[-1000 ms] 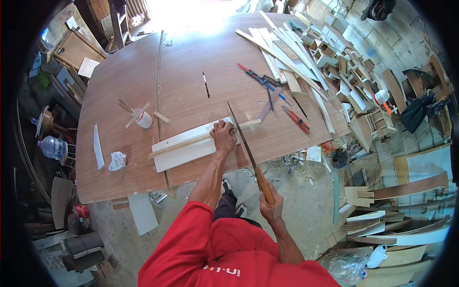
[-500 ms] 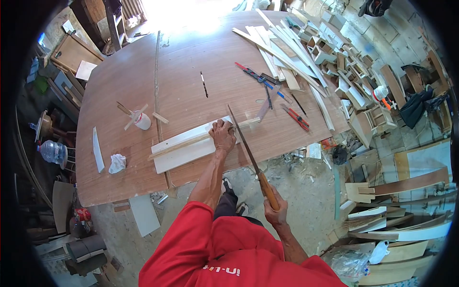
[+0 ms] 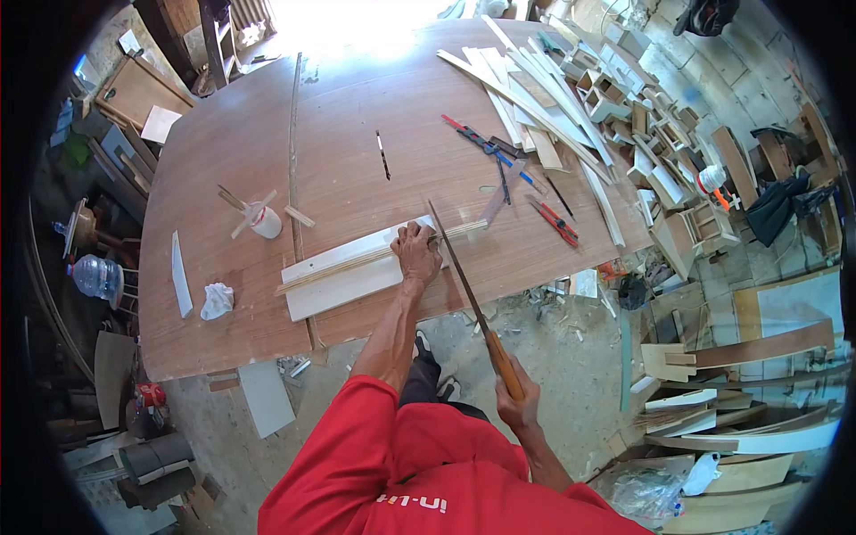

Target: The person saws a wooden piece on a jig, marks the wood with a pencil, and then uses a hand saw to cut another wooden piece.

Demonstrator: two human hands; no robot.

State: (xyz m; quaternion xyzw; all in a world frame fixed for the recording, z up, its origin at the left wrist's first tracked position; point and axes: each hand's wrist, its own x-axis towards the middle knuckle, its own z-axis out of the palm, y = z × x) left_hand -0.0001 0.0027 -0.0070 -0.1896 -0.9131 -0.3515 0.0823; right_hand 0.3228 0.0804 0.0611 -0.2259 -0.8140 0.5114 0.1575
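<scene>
My left hand point(image 3: 416, 253) presses thin wooden strips point(image 3: 343, 265) down on a white board point(image 3: 346, 294) near the table's front edge, its fingers bent round them. The strips stick out to the right, past the board's end. In my right hand point(image 3: 518, 399) is the wooden handle of a long, narrow saw point(image 3: 468, 290). The blade points up and away, lying across the strips just right of my left hand.
The brown table point(image 3: 223, 143) bears a white pot point(image 3: 266, 222), a crumpled cloth point(image 3: 217, 301), a brush point(image 3: 382, 155), red pliers point(image 3: 554, 222) and clamp-like tools point(image 3: 486, 143). Long pale strips point(image 3: 535, 98) lie at the back right. Wood pieces point(image 3: 713, 419) are stacked on the right.
My right hand and the saw have shifted slightly down and to the right. My left hand stays on the strips.
</scene>
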